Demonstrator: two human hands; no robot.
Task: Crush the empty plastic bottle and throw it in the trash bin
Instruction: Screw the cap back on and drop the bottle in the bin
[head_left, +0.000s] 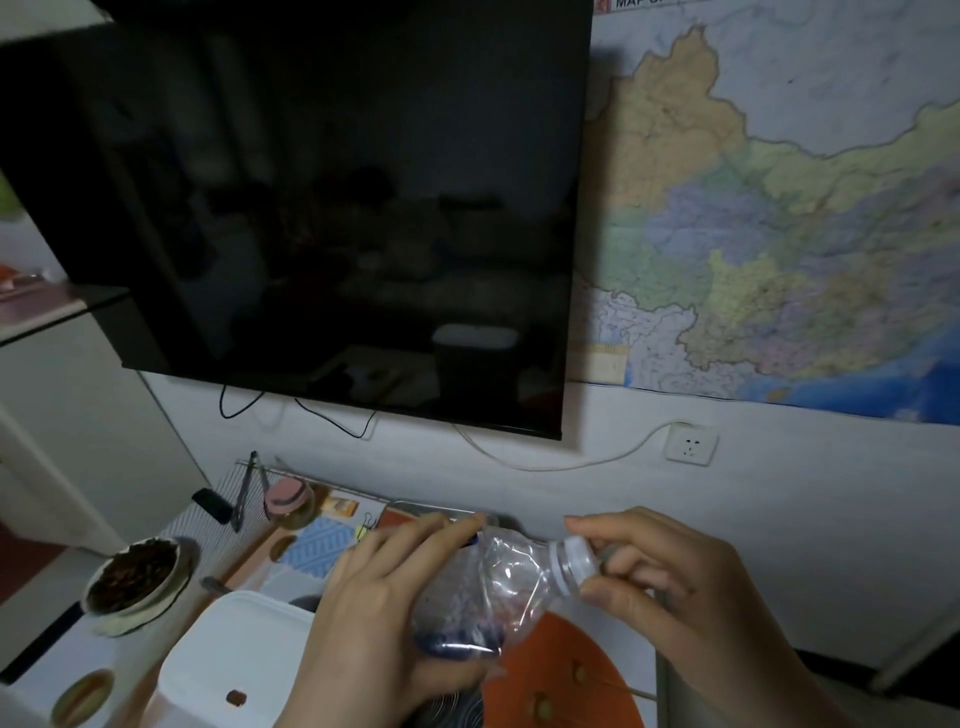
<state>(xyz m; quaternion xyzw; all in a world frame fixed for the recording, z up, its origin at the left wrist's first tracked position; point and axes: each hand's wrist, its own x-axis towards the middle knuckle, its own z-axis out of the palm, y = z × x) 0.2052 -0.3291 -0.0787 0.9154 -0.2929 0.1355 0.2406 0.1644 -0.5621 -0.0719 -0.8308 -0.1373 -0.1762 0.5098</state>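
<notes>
A clear plastic bottle (498, 587) with a blue label lies sideways between my hands, its body crumpled and dented. My left hand (384, 618) wraps around its body and base. My right hand (670, 587) pinches the neck end, where the white cap (579, 558) sits, between thumb and fingers. A white container with a lid (228, 670), possibly the trash bin, stands just below and left of my left hand.
A dark TV (322, 197) hangs on the wall ahead, a map (779, 218) to its right, a wall socket (692, 445) below. The cluttered table holds a bowl of dark food (132, 574), a pink-lidded jar (288, 501) and an orange plate (566, 670).
</notes>
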